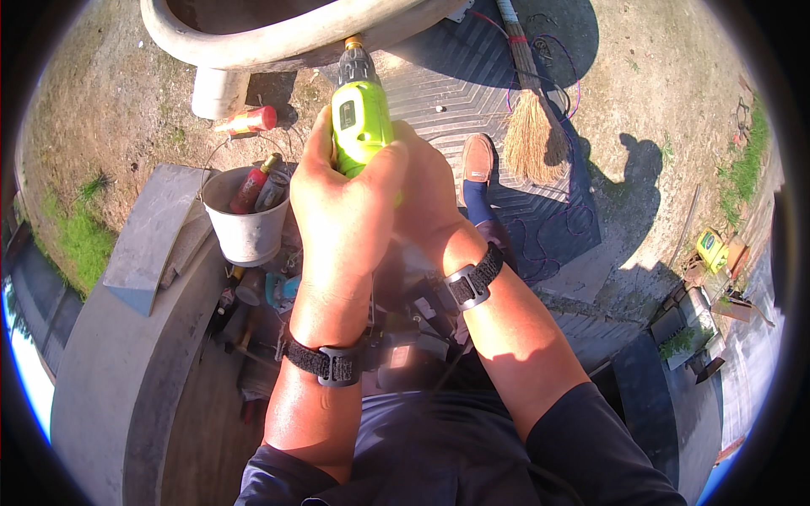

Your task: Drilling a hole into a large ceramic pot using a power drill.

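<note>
A lime-green cordless drill (360, 126) with a black chuck (356, 66) points away from me. Its short brass-coloured tip (353, 41) meets the outer side of the thick rim of a large off-white basin (278, 42); whether it goes into the material I cannot tell. My left hand (342, 202) is closed around the drill's body from the left, thumb along its back. On the right side, my right hand (429, 190) wraps the drill too, partly behind the left. The drill's handle is hidden by both hands.
A white bucket (246, 229) holds a red bottle (250, 191). Near it lies a red-and-orange tube (251, 121). A straw broom (534, 135) rests on a dark ridged mat (430, 93), by my brown shoe (477, 158). Grey boards (156, 223) lean at left.
</note>
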{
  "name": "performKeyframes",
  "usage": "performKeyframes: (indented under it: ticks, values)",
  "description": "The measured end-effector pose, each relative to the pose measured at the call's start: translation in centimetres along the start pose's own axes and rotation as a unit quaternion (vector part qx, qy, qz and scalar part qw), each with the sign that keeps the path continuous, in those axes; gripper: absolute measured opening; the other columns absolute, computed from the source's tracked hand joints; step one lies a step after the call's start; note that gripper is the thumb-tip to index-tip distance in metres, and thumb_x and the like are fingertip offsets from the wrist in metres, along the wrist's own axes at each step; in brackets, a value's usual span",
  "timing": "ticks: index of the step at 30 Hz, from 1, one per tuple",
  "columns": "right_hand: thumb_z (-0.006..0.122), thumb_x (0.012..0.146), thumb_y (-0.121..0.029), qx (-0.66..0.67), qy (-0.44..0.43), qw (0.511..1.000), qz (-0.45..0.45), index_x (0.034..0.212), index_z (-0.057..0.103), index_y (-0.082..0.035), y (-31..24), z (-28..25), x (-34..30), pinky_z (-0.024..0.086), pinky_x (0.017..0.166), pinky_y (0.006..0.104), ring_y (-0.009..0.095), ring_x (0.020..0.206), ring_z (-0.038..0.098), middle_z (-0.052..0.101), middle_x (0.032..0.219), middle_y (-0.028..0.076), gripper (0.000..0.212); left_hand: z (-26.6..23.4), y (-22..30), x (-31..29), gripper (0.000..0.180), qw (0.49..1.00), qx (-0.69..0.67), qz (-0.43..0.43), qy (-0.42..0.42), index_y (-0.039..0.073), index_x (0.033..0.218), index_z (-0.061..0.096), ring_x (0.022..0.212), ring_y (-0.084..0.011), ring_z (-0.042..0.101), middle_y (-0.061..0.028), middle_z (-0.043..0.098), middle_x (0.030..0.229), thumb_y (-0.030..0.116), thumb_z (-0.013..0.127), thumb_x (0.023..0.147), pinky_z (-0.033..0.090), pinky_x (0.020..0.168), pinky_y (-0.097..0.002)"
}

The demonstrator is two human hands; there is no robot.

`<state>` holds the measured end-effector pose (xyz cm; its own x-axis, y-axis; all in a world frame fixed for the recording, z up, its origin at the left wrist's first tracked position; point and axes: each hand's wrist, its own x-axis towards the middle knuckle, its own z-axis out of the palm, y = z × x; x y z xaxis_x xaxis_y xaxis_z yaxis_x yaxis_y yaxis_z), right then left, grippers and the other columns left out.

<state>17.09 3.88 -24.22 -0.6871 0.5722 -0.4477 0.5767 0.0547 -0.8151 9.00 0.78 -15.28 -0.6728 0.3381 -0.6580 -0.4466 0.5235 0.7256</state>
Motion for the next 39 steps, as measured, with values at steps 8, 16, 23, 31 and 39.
performKeyframes:
  ticks: [8, 16, 23, 31, 39]
  values:
    - [0.074, 0.083, -0.024, -0.001, 0.007, 1.0, -0.015, 0.107, 0.056, -0.003, 0.09, 0.1, 0.0, 0.054, 0.074, 0.0503, 0.044, 0.087, 0.069, 0.07, 0.089, 0.023, 0.038, -0.03, -0.03, -0.04, 0.057, 1.0, 0.009, -0.002, 0.005, -0.006, 0.138, 0.055, 0.095, -0.0123, 0.064, -0.007, 0.067, 0.111, 0.006, 0.072, 0.084, 0.051, 0.085, -0.0256]
    - [0.075, 0.082, -0.024, -0.017, -0.011, 1.0, 0.01, 0.109, 0.055, -0.003, 0.01, 0.06, 0.11, 0.055, 0.074, 0.0495, 0.043, 0.087, 0.07, 0.071, 0.089, 0.023, 0.039, -0.07, -0.09, 0.05, 0.056, 1.0, 0.008, 0.002, 0.0, -0.005, 0.137, 0.056, 0.095, -0.0118, 0.063, -0.0063, 0.067, 0.11, 0.007, 0.071, 0.085, 0.051, 0.085, -0.0255]
    - [0.075, 0.082, -0.023, -0.022, -0.015, 1.0, 0.01, 0.11, 0.055, -0.003, 0.1, 0.19, 0.14, 0.055, 0.075, 0.0494, 0.043, 0.087, 0.07, 0.071, 0.089, 0.022, 0.04, -0.08, -0.14, 0.03, 0.055, 1.0, 0.003, 0.006, 0.001, -0.005, 0.137, 0.057, 0.095, -0.0119, 0.063, -0.0062, 0.067, 0.11, 0.007, 0.072, 0.085, 0.051, 0.085, -0.0255]
    - [0.075, 0.082, -0.024, -0.005, 0.0, 1.0, 0.001, 0.109, 0.055, -0.003, -0.04, 0.1, 0.05, 0.055, 0.073, 0.0493, 0.043, 0.086, 0.07, 0.071, 0.089, 0.023, 0.041, -0.08, -0.03, 0.06, 0.055, 1.0, 0.001, 0.003, -0.002, -0.005, 0.137, 0.056, 0.095, -0.0121, 0.063, -0.0064, 0.067, 0.111, 0.006, 0.072, 0.084, 0.051, 0.085, -0.0255]
    - [0.075, 0.082, -0.025, -0.011, -0.001, 1.0, 0.0, 0.108, 0.054, -0.002, 0.07, 0.26, 0.12, 0.055, 0.072, 0.0496, 0.043, 0.085, 0.07, 0.071, 0.087, 0.023, 0.04, -0.02, -0.48, 0.26, 0.046, 0.999, -0.001, 0.026, 0.019, -0.003, 0.125, 0.063, 0.081, -0.0099, 0.064, -0.0062, 0.07, 0.097, 0.012, 0.072, 0.082, 0.053, 0.072, -0.0249]
